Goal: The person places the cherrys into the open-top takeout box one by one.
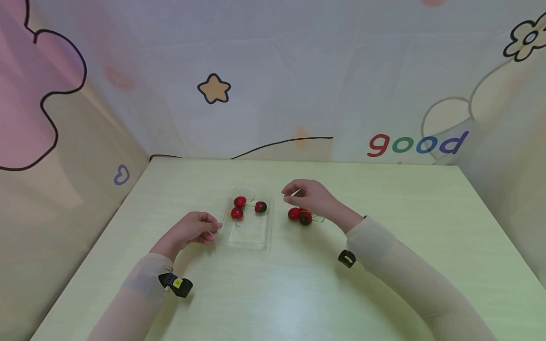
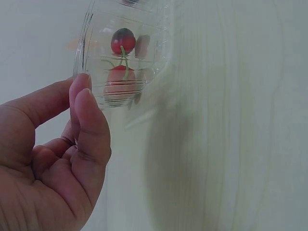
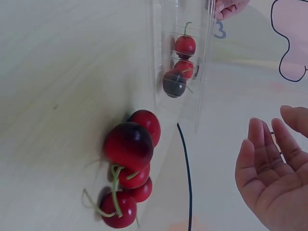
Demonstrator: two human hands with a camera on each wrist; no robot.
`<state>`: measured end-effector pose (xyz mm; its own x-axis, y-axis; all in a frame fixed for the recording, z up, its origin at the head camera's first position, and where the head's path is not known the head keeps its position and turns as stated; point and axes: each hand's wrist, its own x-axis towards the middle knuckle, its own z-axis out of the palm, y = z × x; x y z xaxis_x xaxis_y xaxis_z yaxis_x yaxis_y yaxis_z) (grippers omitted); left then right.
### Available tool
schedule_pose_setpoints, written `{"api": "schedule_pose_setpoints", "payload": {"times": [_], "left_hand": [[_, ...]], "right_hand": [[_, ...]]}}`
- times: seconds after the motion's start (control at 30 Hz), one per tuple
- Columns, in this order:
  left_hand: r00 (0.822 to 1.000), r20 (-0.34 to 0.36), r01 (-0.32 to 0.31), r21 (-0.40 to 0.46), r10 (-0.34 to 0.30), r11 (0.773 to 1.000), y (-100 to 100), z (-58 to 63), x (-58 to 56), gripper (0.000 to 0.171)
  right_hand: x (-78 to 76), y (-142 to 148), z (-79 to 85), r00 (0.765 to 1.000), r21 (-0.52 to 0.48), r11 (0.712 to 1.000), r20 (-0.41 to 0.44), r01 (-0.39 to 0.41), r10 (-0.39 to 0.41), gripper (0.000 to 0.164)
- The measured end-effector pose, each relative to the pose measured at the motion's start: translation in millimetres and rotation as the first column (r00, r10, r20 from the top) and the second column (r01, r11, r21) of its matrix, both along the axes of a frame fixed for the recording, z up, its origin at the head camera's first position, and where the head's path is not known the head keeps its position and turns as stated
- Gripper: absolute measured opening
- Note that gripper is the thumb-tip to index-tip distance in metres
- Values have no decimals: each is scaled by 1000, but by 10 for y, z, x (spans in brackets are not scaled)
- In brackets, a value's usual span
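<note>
A clear plastic box [image 1: 249, 238] stands on the table, with three cherries [image 1: 237, 213] lying towards its far end. My left hand [image 1: 194, 229] pinches the box's left rim between thumb and fingers; the left wrist view shows the fingertips [image 2: 89, 103] right at the edge. To the right of the box lies a cluster of several red and dark cherries [image 3: 129, 144] with green stems. Over that cluster hovers my right hand [image 1: 313, 196], fingers loosely bent. Nothing is in it, and it hides part of the cluster in the head view.
The pale wooden table [image 1: 273, 293] ends at a printed cloth backdrop [image 1: 273, 94] behind and at both sides. Each sleeve carries a small black wrist device, one on the left [image 1: 176, 284] and one on the right [image 1: 347, 258].
</note>
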<state>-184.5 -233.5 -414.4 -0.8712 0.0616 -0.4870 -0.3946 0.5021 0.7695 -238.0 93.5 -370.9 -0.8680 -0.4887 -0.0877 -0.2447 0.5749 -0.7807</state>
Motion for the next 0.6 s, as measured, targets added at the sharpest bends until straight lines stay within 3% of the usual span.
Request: {"api": "schedule_pose_setpoints", "payload": {"times": [0.6], "left_hand": [[1000,5,5,6,-5,1000,-14,6,-3,19]], "right_hand": [[121,447,-169,998,8,999,-43,52,-52,30]]}}
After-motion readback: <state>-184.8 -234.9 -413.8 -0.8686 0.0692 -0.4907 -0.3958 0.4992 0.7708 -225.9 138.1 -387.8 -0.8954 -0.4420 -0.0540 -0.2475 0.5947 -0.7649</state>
